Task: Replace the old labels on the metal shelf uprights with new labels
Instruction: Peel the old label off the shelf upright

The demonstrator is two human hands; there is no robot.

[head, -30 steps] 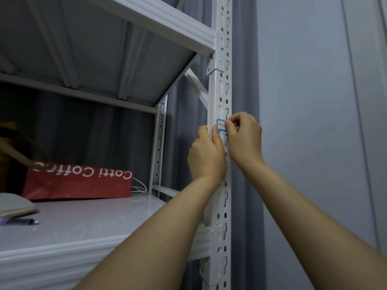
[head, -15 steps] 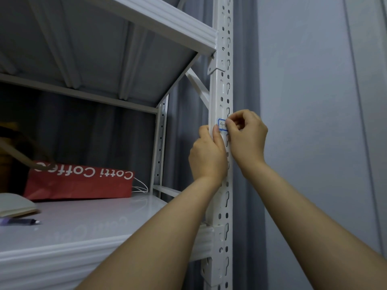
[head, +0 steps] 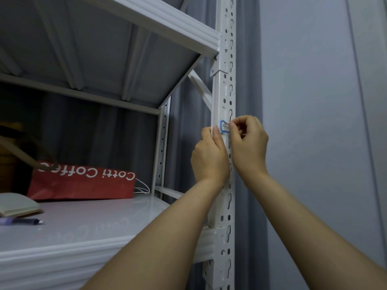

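On the far left of the lower shelf [head: 88, 222] lie a book [head: 16, 205] and a pen [head: 23, 221], with a red bag [head: 81, 183] lying behind them; none of it bears on the step. At the front upright [head: 224, 91], the left hand [head: 209, 158] is wrapped around the post, thumb pressed up against its face just below and left of the label [head: 224, 126], steadying the metal rather than holding anything loose. The label, white with a blue border, sits flat on the upright's face between two keyhole slots. The right hand [head: 249, 143] is curled narrow, its fingertips [head: 232, 126] pinched at the label's right edge; whether a corner is already lifted or the nails are only scraping at it cannot be told. It also cannot be told whether this is an old label coming off or a new one being pressed down, though the picking posture suggests peeling. To do that well, the nail should work under one corner first, then the pull should run low and slow along the face, nearly parallel to the metal, so the paper comes off whole instead of tearing and leaving residue. The left thumb can stay close to the peel line to hold the post still. The slot edges nearby may snag the sticker, so the pull is best kept clear of them.
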